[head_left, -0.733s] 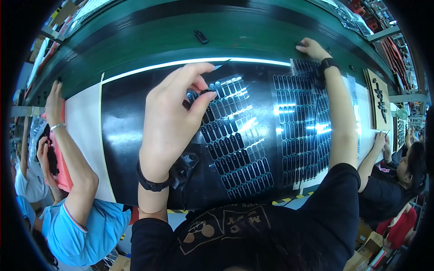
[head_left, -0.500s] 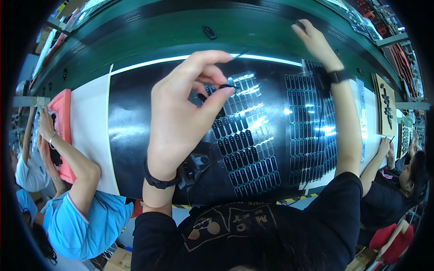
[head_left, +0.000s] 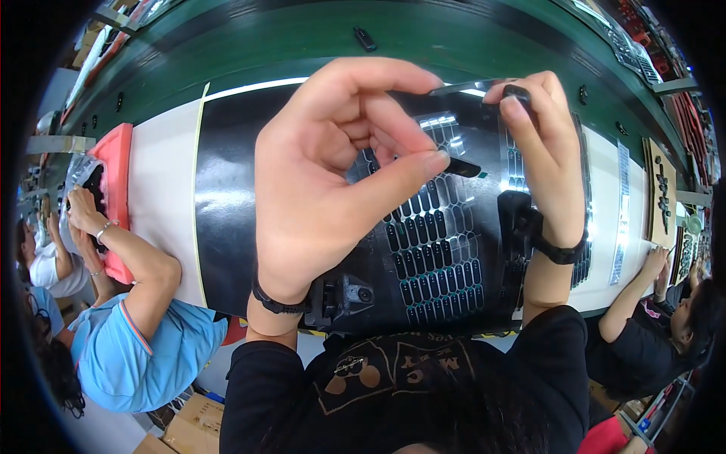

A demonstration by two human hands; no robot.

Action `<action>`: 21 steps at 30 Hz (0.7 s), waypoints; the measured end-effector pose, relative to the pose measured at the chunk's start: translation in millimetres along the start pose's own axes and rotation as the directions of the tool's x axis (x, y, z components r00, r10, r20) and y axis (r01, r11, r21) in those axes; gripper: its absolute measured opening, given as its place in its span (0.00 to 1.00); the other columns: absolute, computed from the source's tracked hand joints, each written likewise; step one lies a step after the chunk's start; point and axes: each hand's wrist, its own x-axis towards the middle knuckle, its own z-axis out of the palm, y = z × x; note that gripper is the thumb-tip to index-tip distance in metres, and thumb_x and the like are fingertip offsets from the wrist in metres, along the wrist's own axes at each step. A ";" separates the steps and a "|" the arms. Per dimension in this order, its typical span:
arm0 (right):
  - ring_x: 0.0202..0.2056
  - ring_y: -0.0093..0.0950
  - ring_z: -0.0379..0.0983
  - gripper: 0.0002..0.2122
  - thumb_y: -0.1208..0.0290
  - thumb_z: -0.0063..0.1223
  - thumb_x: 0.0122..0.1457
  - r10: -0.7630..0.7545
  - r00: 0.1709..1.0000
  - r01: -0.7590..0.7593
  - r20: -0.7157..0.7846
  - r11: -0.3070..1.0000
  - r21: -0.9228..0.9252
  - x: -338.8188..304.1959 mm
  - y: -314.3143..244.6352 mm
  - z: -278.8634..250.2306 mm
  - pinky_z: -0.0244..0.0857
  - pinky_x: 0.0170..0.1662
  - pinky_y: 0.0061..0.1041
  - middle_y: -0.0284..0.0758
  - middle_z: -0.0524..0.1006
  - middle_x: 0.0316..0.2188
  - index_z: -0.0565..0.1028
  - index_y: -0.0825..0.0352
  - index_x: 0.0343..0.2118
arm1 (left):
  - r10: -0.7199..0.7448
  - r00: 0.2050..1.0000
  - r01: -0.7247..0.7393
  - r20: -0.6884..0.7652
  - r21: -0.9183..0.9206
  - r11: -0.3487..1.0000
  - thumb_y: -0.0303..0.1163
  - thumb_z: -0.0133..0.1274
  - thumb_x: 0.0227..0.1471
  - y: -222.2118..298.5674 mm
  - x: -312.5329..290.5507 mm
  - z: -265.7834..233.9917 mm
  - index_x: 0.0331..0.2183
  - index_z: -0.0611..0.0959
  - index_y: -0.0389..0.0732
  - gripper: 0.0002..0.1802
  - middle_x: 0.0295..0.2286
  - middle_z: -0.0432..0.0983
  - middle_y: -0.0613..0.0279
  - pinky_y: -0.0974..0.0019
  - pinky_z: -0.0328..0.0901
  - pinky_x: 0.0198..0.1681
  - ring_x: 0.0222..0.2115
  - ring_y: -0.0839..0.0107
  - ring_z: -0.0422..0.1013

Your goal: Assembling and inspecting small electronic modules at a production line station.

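Observation:
My left hand (head_left: 325, 166) is closed in a pinch, its thumb and a finger on a small black oval piece (head_left: 463, 166) that looks like a cover or label. From its index fingertip a thin clear strip of film (head_left: 469, 86) stretches across to the fingers of my right hand (head_left: 548, 136). That hand is curled round a small black oblong device (head_left: 517, 94), whose end shows at the fingertips. Below the hands lies a clear sheet with rows of black oval pieces (head_left: 435, 261). A second such sheet (head_left: 514, 163) is partly hidden by my right forearm.
A black mat (head_left: 234, 197) covers the bench. Beyond it runs a green conveyor (head_left: 287, 53) carrying a black device (head_left: 364, 38). A small black fixture (head_left: 355, 295) stands near my left wrist. Co-workers sit either side, one at a red foam tray (head_left: 119, 204).
My right hand has come back from over the conveyor, holding the black device, to beside my left hand. The left hand has shifted right, and the clear film now spans between both hands.

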 end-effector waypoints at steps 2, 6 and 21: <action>0.23 0.19 0.61 0.07 0.72 0.48 0.50 0.069 0.997 -0.072 0.040 0.995 0.072 -0.3 4.0 0.6 0.55 0.27 0.16 0.31 0.65 0.22 0.70 0.69 0.30 | 0.004 1.000 -0.004 -0.005 -0.009 1.000 0.10 0.51 0.31 -0.7 0.3 1.2 0.39 0.69 0.31 0.26 0.22 0.68 0.61 0.81 0.61 0.28 0.23 0.78 0.66; 0.19 0.14 0.61 0.06 0.74 0.49 0.50 0.232 0.961 -0.269 0.148 0.907 0.324 1.2 6.6 3.9 0.56 0.22 0.12 0.28 0.67 0.19 0.70 0.69 0.30 | -0.029 0.999 0.027 -0.039 -0.050 0.998 0.10 0.50 0.32 0.0 2.9 3.2 0.39 0.68 0.31 0.25 0.22 0.68 0.61 0.80 0.61 0.28 0.23 0.78 0.66; 0.25 0.28 0.72 0.14 0.87 0.53 0.40 -0.034 0.998 0.052 -0.053 0.912 0.407 -22.3 -24.3 9.3 0.69 0.27 0.18 0.44 0.72 0.29 0.68 0.79 0.33 | -0.024 0.977 -0.057 -0.212 -0.371 0.927 0.11 0.49 0.35 -6.5 -3.3 22.7 0.37 0.68 0.32 0.21 0.22 0.69 0.61 0.78 0.61 0.32 0.26 0.76 0.66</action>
